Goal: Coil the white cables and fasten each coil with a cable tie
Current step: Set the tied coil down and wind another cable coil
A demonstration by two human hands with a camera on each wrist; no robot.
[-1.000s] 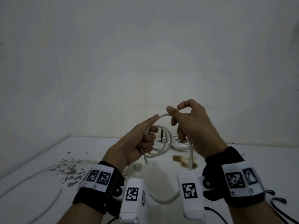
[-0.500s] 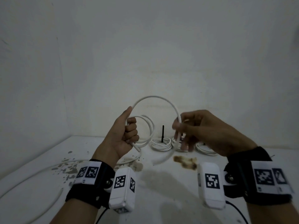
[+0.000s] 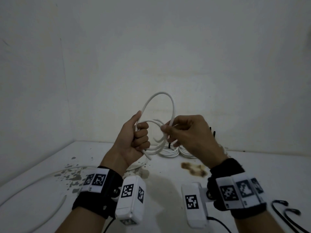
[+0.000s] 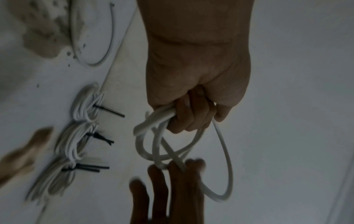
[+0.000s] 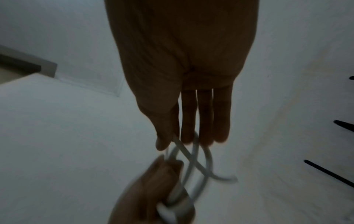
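Observation:
My left hand is raised above the table, fingers curled round several small loops of a white cable. A larger loop of the same cable arches up from that fist and comes down to my right hand, which pinches it between thumb and forefinger just right of the coil. The left wrist view shows the coil hanging from the fist and the right fingertips at its far side. The right wrist view shows the thumb and fingers on the cable.
Three finished white coils with black cable ties lie in a row by the back wall. Loose white cable trails over the white table at the left. Brown stains mark the table, and black ties lie at the right.
My right hand has swung a new loop up and back toward the left hand's coil; the loop now stands taller and narrower, and the two hands are close together again.

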